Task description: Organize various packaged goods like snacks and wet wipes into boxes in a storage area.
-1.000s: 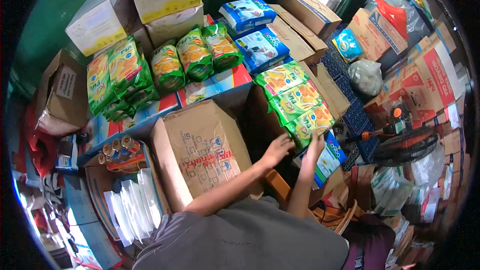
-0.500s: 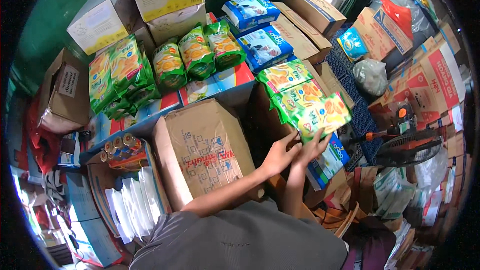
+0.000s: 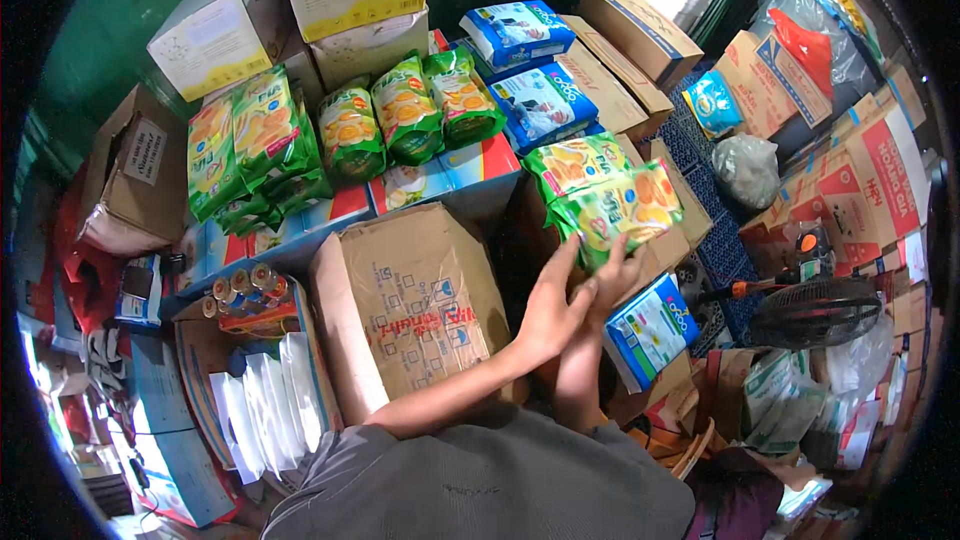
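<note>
Both my hands hold up a stack of green and yellow snack bags (image 3: 608,192) over an open brown carton. My left hand (image 3: 553,308) presses against the stack's near left side with the fingers spread upward. My right hand (image 3: 612,275) supports it from below, partly hidden behind the left. Just left of my forearms a large brown cardboard box (image 3: 415,300) lies tilted. A blue and white packet (image 3: 650,328) leans to the right of my hands.
More green snack bags (image 3: 330,135) lie in a row on blue cartons at the back. White and yellow boxes (image 3: 300,0) are stacked behind them. Blue packets (image 3: 530,70), red and brown cartons (image 3: 860,180), a black fan (image 3: 815,310) and small bottles (image 3: 245,290) crowd around.
My hands have lifted the stack of green bags up and away from me; one second ago the bags lay lower in the carton with my hands at their near edge.
</note>
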Available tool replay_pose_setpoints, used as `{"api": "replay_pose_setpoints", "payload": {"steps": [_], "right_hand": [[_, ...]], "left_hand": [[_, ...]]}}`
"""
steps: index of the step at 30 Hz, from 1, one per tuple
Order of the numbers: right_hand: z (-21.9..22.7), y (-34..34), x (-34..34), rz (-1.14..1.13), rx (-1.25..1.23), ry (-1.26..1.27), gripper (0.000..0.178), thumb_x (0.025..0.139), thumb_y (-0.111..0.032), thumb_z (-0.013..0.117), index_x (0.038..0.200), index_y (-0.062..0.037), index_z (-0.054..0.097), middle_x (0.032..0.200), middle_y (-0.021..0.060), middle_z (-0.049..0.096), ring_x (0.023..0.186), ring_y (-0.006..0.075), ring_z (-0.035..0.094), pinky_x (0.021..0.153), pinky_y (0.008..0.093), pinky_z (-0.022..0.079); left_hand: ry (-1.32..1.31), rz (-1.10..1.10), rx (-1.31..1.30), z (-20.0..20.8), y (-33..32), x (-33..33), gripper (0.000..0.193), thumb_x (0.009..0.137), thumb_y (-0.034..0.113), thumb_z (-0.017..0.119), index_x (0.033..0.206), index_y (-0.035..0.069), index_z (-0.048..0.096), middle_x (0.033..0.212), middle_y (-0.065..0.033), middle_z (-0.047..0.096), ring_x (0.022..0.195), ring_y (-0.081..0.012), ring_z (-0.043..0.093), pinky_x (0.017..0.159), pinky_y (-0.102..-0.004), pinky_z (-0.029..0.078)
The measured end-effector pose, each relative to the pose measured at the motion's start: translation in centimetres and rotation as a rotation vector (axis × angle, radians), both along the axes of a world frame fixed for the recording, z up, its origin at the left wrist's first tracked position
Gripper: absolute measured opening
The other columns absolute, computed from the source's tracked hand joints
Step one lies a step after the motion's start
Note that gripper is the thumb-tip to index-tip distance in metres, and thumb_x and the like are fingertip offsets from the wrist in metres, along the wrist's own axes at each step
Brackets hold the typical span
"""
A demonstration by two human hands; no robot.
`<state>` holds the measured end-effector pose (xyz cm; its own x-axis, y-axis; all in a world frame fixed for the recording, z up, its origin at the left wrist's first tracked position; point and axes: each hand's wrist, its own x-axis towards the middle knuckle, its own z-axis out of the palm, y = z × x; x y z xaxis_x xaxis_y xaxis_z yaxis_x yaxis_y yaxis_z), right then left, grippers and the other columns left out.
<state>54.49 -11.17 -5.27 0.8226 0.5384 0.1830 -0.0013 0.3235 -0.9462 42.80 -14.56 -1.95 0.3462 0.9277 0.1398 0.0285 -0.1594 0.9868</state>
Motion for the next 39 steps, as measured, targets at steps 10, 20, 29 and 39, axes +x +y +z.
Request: {"api": "replay_pose_setpoints", "payload": {"steps": [10,20,29,39], "right_hand": [[-1.0,8.7,-14.7,0.432,0.081,0.063,0.058,0.101,-0.009,0.063,0.150,0.0115,0.039,0.136,0.0185,0.063,0.119,0.0243,0.059,0.102,0.0357,0.048],[-3.9,9.1,-15.4,0.564,-0.297,-0.172,0.076,0.099,-0.014,0.066,0.160,0.0099,0.028,0.166,0.0294,0.032,0.155,0.0318,0.032,0.124,0.0373,0.026],[-2.7,6.5,1.8,-0.161,-0.176,-0.812,0.045,0.098,-0.012,0.063,0.140,0.0031,0.060,0.139,0.0229,0.064,0.129,0.0355,0.060,0.114,0.0446,0.043],[-8.2,4.8,15.5,-0.110,-0.642,-0.877,0.047,0.101,-0.028,0.061,0.135,0.0050,0.058,0.132,0.0319,0.062,0.124,0.0462,0.059,0.104,0.0502,0.047]], "left_hand": [[0.028,0.499,0.060,-2.8,8.1,-9.2,0.076,0.101,0.009,0.059,0.164,-0.006,0.019,0.157,-0.0253,0.045,0.138,-0.0265,0.050,0.114,-0.0352,0.042],[0.259,0.469,0.016,-2.6,12.7,-14.5,0.078,0.099,0.020,0.064,0.164,0.000,0.026,0.152,-0.0336,0.049,0.142,-0.0430,0.048,0.118,-0.0427,0.038],[-0.043,0.310,0.227,-3.3,6.4,-8.4,0.055,0.096,0.000,0.061,0.150,-0.001,0.047,0.149,-0.0224,0.053,0.137,-0.0370,0.053,0.113,-0.0429,0.044],[-0.076,-0.260,-0.194,-9.0,5.0,4.1,0.094,0.100,0.033,0.064,0.164,-0.008,0.009,0.169,-0.0351,0.014,0.159,-0.0371,0.020,0.129,-0.0371,0.018]]}}
